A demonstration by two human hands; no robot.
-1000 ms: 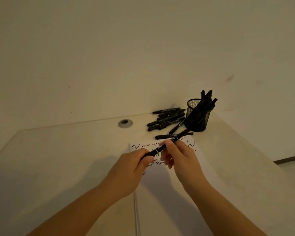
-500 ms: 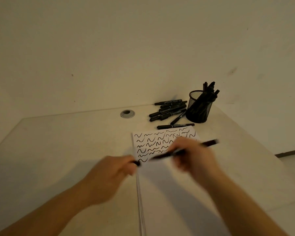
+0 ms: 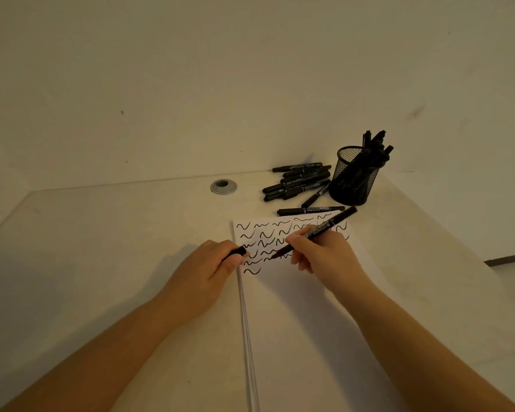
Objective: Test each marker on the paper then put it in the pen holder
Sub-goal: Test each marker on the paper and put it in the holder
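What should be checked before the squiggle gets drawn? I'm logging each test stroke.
1. Cap off: ok, left hand holds the cap.
2. Marker gripped: ok, right hand pinches the marker.
3. Tip on paper: cannot tell, it sits at the sheet among the squiggles.
4. Blank space for a mark: ok, the near part of the sheet is bare.
5. Pen holder has room: cannot tell.
6. Untested markers remain: ok, beside the holder.

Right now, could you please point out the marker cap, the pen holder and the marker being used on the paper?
marker cap (image 3: 239,251), head view, on the black end showing past the left hand's fingers.
pen holder (image 3: 344,173), head view, on its mesh wall.
marker (image 3: 336,220), head view, on the barrel above the right hand.
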